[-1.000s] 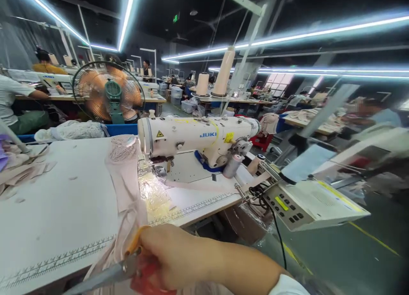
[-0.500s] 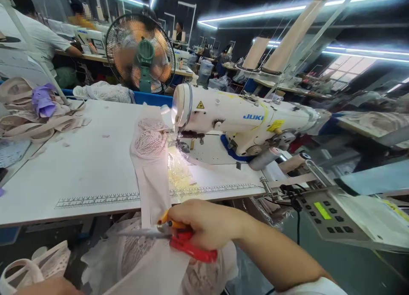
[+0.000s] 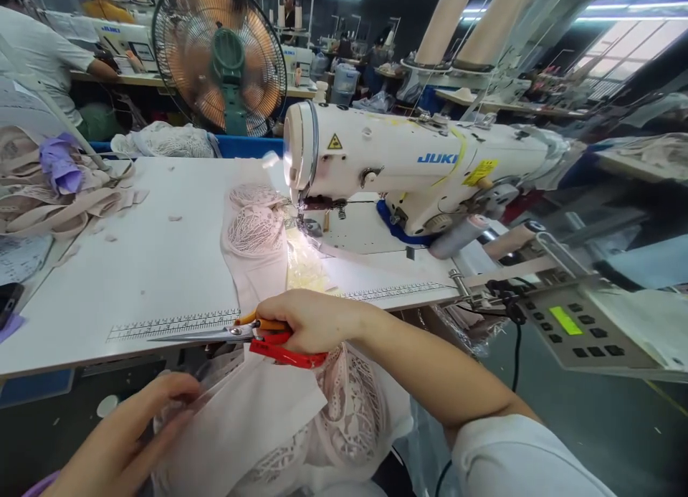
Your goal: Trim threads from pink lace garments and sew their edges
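My right hand (image 3: 309,321) is closed round scissors (image 3: 215,332) with red and orange handles. Their blades lie together and point left over the table's front edge. At lower left, my left hand (image 3: 123,429) has its fingers closed on the edge of a pale pink lace bra (image 3: 349,404), which hangs below the table edge and over the lap. A second part of pink lace cups (image 3: 255,228) lies flat on the table beside the sewing machine's needle, its band running down under my right hand. Whether the two parts are joined is hidden.
The white sewing machine (image 3: 387,149) stands on the table (image 3: 172,267), which has a printed ruler along its front. Pink straps (image 3: 69,206) are heaped at left. Behind are a fan (image 3: 228,52) and a co-worker (image 3: 40,63). A control panel (image 3: 570,321) sits at right.
My left hand has come up from the bottom edge onto the bra. My right hand and the scissors have moved up and slightly left. The view has shifted, and the white loop at lower left is gone.
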Available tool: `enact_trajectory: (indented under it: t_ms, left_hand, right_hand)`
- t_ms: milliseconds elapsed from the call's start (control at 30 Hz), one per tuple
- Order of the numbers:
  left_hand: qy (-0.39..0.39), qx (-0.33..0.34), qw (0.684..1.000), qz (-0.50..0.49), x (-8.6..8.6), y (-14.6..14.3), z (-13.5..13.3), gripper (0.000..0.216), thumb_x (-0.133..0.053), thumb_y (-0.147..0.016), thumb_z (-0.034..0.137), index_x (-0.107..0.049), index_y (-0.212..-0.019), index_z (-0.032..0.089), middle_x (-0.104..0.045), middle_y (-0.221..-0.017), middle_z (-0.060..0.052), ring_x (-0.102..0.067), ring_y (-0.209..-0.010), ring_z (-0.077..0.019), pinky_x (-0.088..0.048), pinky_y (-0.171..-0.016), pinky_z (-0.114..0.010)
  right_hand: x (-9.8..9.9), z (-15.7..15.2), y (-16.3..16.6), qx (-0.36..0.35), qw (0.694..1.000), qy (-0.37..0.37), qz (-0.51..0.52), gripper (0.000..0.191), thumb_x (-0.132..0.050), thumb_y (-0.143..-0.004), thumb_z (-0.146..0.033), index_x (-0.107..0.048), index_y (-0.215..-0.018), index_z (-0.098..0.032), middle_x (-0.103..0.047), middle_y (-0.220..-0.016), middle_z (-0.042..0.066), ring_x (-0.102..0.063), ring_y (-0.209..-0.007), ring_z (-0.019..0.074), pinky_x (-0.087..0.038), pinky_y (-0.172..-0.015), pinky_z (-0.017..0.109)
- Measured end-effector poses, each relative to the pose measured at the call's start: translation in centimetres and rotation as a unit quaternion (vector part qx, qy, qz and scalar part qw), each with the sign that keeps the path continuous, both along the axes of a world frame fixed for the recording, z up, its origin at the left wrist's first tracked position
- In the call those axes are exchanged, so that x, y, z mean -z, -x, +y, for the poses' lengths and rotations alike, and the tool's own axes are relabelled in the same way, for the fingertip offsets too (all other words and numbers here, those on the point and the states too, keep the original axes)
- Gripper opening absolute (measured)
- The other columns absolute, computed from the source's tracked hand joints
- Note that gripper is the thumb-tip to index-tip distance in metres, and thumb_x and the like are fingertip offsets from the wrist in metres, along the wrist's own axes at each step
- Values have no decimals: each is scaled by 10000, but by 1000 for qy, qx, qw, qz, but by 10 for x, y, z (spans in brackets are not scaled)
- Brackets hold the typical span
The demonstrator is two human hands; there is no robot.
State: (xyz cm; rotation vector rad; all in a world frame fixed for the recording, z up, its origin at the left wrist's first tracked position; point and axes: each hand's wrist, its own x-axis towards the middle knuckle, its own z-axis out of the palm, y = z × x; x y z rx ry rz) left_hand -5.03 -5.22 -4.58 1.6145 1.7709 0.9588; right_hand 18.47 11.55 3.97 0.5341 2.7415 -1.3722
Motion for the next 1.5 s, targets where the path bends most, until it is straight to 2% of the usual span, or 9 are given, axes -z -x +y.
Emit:
enact_trajectory:
  t_ms: [133, 233, 333, 433, 700, 1133, 1333, 1433, 1500]
  left_hand:
    - [-33, 107, 993, 42, -19, -27, 28, 144, -602, -790, 343, -702, -871, 280, -720, -933, -46, -663, -859, -217, -514, -786, -233]
    - [-26, 60, 997, 35, -27, -44, 38, 144, -628, -747, 379, -695, -764, 253, -708, -807, -51, -656, -750, -216, -521, -689, -259]
    - [27, 12, 998, -47, -32, -52, 41, 205, -630, -750, 427, -674, -735, 228, -685, -736, -47, -634, -704, -210, -506, -617, -257]
    - [75, 8, 989, -124, -39, -52, 43, 274, -628, -768, 472, -636, -690, 210, -635, -678, -33, -577, -633, -175, -470, -543, -226]
    - [102, -2, 988, -118, -50, -51, 50, 270, -701, -711, 466, -655, -673, 203, -639, -683, -30, -550, -621, -163, -440, -520, -216]
    - [176, -46, 967, -178, -32, -37, 49, 394, -737, -680, 550, -697, -818, 183, -687, -734, -44, -571, -647, -168, -453, -546, -226]
    - [219, -50, 936, -269, -28, -39, 49, 442, -765, -659, 540, -725, -906, 176, -709, -834, -63, -607, -711, -190, -484, -599, -247]
    - [200, -65, 924, -320, -27, -45, 48, 416, -797, -622, 524, -743, -853, 183, -699, -754, -38, -592, -683, -175, -480, -621, -241]
    - [194, -88, 911, -353, -27, -47, 46, 396, -813, -608, 509, -742, -841, 197, -680, -705, -13, -568, -652, -151, -464, -602, -220]
  right_hand:
    - [-6, 1, 7, -23, 1000, -4, 8, 289, -581, -779, -205, -313, -674, -221, -399, -637, -71, -378, -590, 102, -305, -559, 241]
    - [-8, 3, 9, -44, 999, -11, 11, 289, -572, -770, -193, -303, -668, -222, -403, -636, -69, -388, -594, 105, -309, -558, 242]
    - [-12, 5, 10, -55, 998, -19, 0, 283, -570, -770, -175, -311, -667, -220, -410, -632, -69, -394, -590, 105, -321, -561, 241]
    - [-15, 9, 11, -60, 998, -17, -7, 280, -552, -801, -179, -311, -666, -222, -410, -631, -64, -402, -586, 111, -331, -555, 244]
    - [-15, 16, 13, -65, 997, -33, 7, 261, -538, -822, -198, -325, -673, -225, -427, -642, -53, -412, -597, 128, -329, -546, 261]
    - [-7, 17, 17, -79, 994, -58, 51, 277, -551, -773, -154, -308, -663, -228, -431, -635, -49, -420, -583, 131, -333, -531, 260]
    - [-12, 13, 17, -73, 995, -47, 50, 275, -541, -769, -131, -308, -659, -227, -441, -632, -47, -428, -581, 128, -341, -540, 256]
    - [-9, 8, 14, -34, 998, -20, 59, 237, -565, -756, -151, -351, -683, -222, -481, -665, -39, -458, -604, 135, -348, -539, 250]
    - [-4, 0, 7, 53, 995, 18, 85, 227, -593, -743, -169, -373, -725, -222, -497, -695, -38, -473, -625, 135, -352, -542, 239]
